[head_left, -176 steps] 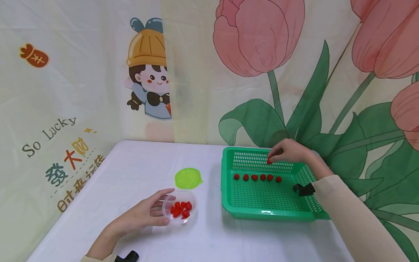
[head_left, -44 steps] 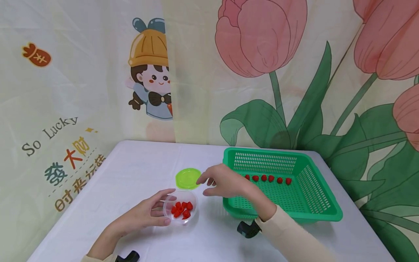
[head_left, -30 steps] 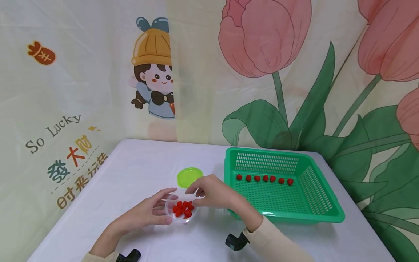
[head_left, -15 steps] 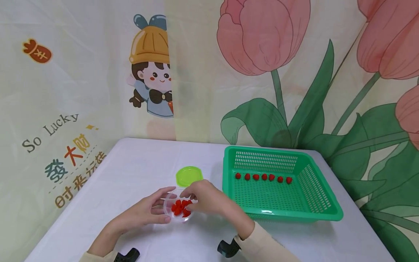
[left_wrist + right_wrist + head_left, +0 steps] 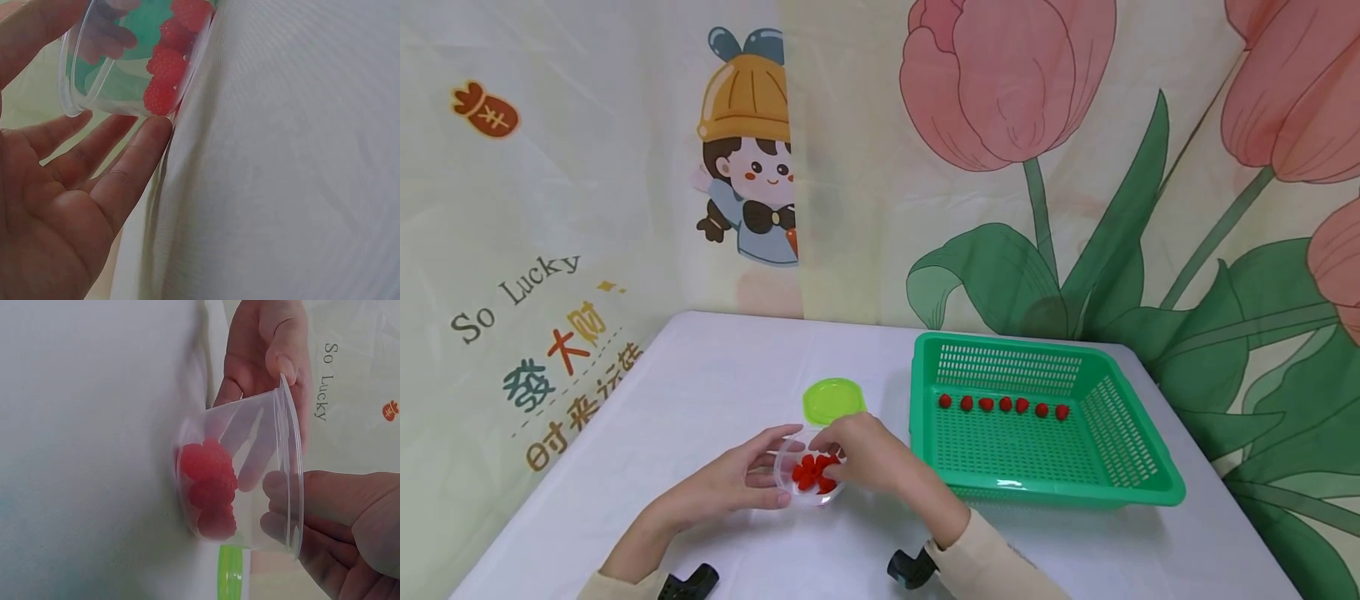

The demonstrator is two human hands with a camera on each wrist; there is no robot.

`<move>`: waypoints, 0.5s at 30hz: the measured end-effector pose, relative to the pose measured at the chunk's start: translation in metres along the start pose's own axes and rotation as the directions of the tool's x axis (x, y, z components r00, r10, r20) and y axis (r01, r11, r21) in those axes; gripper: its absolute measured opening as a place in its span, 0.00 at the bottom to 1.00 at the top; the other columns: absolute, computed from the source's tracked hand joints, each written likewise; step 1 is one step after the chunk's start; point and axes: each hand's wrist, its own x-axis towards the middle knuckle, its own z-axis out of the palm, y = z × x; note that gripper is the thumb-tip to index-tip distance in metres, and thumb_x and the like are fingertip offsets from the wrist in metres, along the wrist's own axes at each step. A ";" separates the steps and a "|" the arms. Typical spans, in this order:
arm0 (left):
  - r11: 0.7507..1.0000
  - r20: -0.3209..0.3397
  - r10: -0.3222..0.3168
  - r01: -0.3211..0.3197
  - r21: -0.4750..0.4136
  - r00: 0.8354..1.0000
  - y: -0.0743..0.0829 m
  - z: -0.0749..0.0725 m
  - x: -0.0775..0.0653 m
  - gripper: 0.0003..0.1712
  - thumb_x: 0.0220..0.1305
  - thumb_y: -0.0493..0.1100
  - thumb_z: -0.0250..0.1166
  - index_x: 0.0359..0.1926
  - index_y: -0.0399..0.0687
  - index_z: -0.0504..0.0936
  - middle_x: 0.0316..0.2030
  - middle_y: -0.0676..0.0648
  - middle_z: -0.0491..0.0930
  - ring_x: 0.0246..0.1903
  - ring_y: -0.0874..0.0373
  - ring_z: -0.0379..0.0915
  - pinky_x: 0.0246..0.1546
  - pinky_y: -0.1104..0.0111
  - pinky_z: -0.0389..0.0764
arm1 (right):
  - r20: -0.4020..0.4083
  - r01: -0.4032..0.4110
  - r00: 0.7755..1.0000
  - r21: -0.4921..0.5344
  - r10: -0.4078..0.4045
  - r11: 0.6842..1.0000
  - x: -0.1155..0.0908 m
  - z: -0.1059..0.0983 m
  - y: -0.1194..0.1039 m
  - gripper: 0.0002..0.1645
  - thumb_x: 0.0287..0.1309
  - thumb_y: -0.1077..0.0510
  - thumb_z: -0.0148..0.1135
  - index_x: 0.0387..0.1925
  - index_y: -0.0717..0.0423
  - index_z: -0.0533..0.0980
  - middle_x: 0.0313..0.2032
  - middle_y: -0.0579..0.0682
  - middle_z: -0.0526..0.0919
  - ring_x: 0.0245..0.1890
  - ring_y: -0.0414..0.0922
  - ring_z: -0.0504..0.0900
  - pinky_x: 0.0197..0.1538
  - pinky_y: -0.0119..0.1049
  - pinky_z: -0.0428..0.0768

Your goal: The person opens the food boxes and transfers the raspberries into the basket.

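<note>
The red berries (image 5: 808,472) lie at the bottom of the clear cup (image 5: 808,498), directly beneath the right hand (image 5: 865,450), whose bent fingers reach in over the right side of the rim with the thumb and a fingertip slightly parted, touching no berry and holding nothing visible. Roundish and clumped together, the berries show no clear long axis, and the right hand is the nearer to them, while the left hand (image 5: 730,483) grips the cup from the left, its fingers and thumb curved around the outside on the table (image 5: 737,358).
</note>
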 end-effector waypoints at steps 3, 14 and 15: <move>1.000 0.002 0.001 -0.001 -0.001 1.000 0.000 0.000 0.000 0.47 0.60 0.41 0.70 0.74 0.66 0.55 0.68 0.45 0.64 0.64 0.45 0.68 0.55 0.70 0.77 | 0.017 0.006 1.000 -0.004 -0.006 1.000 0.002 0.001 -0.001 0.18 0.51 0.60 0.74 0.47 0.49 0.85 0.37 0.40 0.86 0.35 0.35 0.81 0.38 0.18 0.76; 1.000 0.012 -0.001 0.001 -0.002 1.000 0.003 0.000 -0.002 0.47 0.61 0.40 0.70 0.74 0.65 0.54 0.68 0.46 0.64 0.63 0.45 0.69 0.56 0.69 0.77 | 0.067 -0.002 0.998 -0.094 0.008 0.996 0.011 0.012 -0.006 0.16 0.48 0.55 0.77 0.42 0.47 0.86 0.31 0.38 0.86 0.31 0.32 0.79 0.35 0.17 0.75; 1.000 0.012 -0.002 0.002 -0.003 1.000 0.003 0.000 -0.002 0.47 0.61 0.40 0.70 0.74 0.65 0.54 0.68 0.46 0.64 0.63 0.45 0.68 0.55 0.69 0.77 | 0.066 -0.004 0.998 -0.097 0.010 0.995 0.011 0.012 -0.006 0.16 0.48 0.55 0.77 0.42 0.47 0.86 0.31 0.38 0.86 0.31 0.32 0.79 0.36 0.17 0.75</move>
